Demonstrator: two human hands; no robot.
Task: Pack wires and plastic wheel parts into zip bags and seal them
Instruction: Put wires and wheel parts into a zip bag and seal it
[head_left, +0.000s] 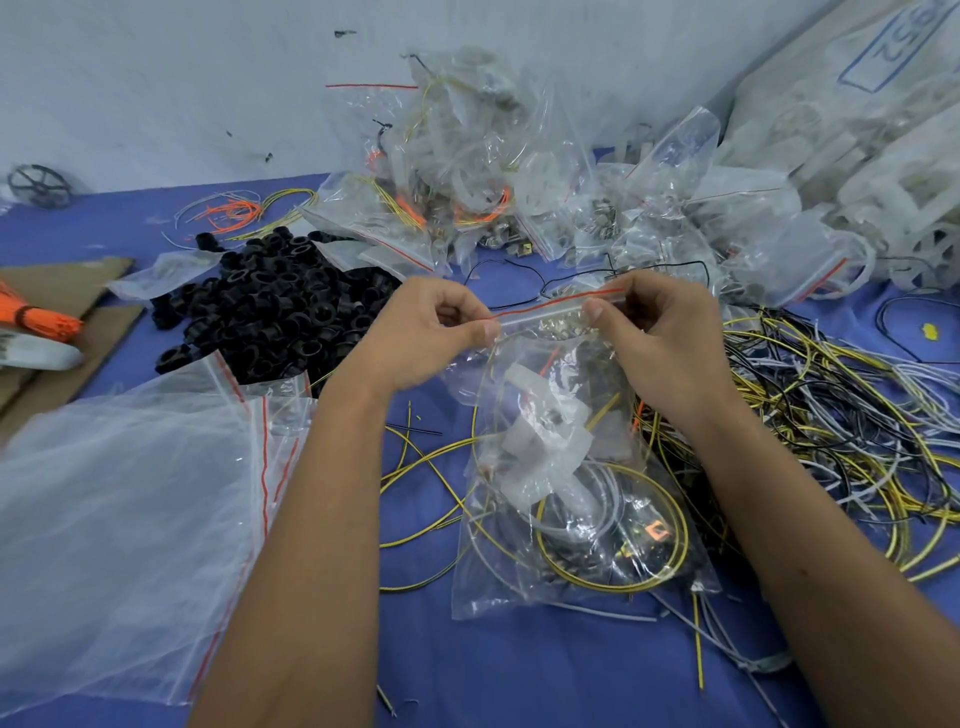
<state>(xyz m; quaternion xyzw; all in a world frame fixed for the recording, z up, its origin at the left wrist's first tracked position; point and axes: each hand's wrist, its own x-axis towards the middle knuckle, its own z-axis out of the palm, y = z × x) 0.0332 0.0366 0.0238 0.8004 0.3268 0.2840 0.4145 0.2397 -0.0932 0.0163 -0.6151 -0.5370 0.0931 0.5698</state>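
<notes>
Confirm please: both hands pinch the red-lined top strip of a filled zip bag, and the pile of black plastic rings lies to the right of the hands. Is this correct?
Not quite. In the head view the left hand and right hand do pinch the top strip of the filled zip bag, but the pile of black plastic rings lies to their left, not their right.

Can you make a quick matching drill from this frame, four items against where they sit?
Items:
1. black plastic rings
2. stack of empty zip bags
3. loose wire tangle
4. filled zip bag

Places:
A. held by its top strip between the left hand and right hand
B. on the blue table, right of the hands
C. heaped left of the hands, toward the wall
D. flat at the near left

Pairs: 1-C, 2-D, 3-B, 4-A
</notes>
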